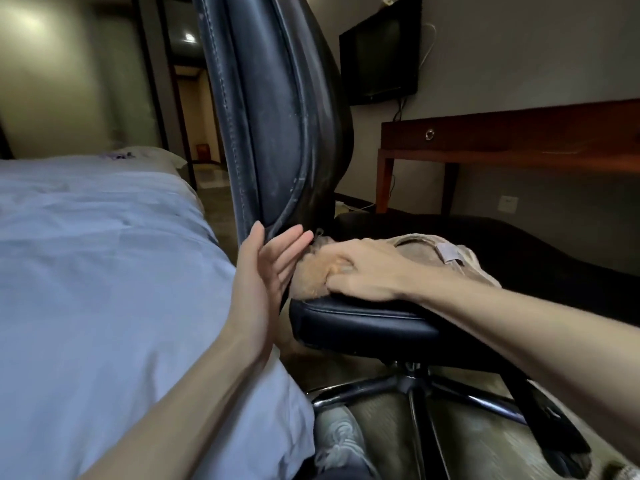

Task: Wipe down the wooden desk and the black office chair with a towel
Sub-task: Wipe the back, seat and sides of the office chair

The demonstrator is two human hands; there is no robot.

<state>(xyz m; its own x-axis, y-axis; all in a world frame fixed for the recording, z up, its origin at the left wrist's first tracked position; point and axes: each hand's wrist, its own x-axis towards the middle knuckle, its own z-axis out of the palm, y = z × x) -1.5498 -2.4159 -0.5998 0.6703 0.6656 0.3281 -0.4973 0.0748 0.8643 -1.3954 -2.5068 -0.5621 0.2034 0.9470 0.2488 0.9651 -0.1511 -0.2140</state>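
The black office chair [277, 109] stands side-on in front of me, its backrest upright and its seat cushion running to the right. A tan towel [419, 252] lies bunched on the seat near the backrest. My right hand [363, 271] lies on top of the towel with its fingers curled into the cloth, pressing it against the seat. My left hand [266, 268] is held upright with straight fingers beside the lower edge of the backrest, fingertips close to the towel. The wooden desk [519, 140] stands against the far wall at the right.
A bed with a white sheet [104, 254] fills the left side, close to the chair. The chair's chrome star base [412, 382] spreads over the carpet below. A wall-mounted television [381, 50] hangs above the desk's left end. My shoe [341, 441] shows at the bottom.
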